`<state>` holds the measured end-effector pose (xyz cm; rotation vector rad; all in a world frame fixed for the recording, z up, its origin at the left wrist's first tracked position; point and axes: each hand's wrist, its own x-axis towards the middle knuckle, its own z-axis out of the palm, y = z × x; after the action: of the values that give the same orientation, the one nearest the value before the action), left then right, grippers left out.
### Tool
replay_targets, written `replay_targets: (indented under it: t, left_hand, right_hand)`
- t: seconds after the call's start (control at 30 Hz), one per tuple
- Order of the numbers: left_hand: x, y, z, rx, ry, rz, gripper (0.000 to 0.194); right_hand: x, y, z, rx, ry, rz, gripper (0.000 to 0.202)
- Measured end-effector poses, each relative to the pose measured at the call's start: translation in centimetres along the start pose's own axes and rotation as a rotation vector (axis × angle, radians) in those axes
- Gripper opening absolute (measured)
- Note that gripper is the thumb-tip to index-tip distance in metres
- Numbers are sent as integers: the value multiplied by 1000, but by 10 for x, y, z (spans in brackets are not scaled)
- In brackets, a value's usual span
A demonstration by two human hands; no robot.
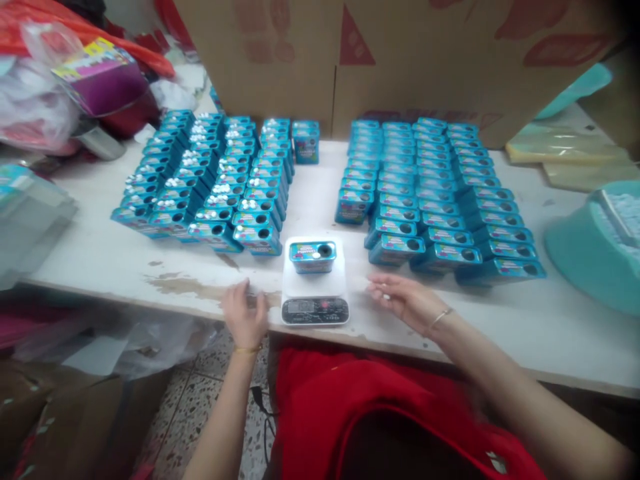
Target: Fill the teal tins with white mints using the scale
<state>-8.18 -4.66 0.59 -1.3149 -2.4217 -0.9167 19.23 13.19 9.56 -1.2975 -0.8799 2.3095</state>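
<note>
"One box point(313, 259) on a scale point(314, 285). Why there?"

"Set flat, holed top up, a white bit point(316, 255) beside the hole; probably centred for even support."

"And the panel point(315, 311)?"

"Turned toward the person, presumably for easy reading; display too blurred to make out."

"Left hand point(245, 315)?"

"Just left of the scale, at the edge of the tabletop point(320, 207): fingers parted, grip apparently vacant, perhaps well out of the scale's way. Contact with the surface: impossible to tell."

"Right hand point(407, 301)?"

"On the scale's other side, narrowed to a pinch around a small white piece point(387, 297), seemingly for fine control."

"And the rows?"

"Split by a gap, perhaps for keeping two lots apart: left boxes point(203, 175), many topped with white; right boxes point(435, 193), none seen so. Beyond the right boxes, a teal tub point(590, 250)."
</note>
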Motion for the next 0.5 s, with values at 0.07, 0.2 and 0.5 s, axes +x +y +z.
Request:
replay_targets:
  t: [0.07, 0.2, 0.5]
  left_hand:
    - [1, 2, -2, -27, 3, 11, 37]
    - [9, 18, -15, -111, 40, 66, 35]
    - [51, 94, -48, -113, -23, 473, 43]
  right_hand:
    - [1, 25, -15, 29, 62, 39, 16]
    - [-2, 53, -27, 68, 99, 20, 14]
    - [0, 57, -29, 92, 71, -58, 28]
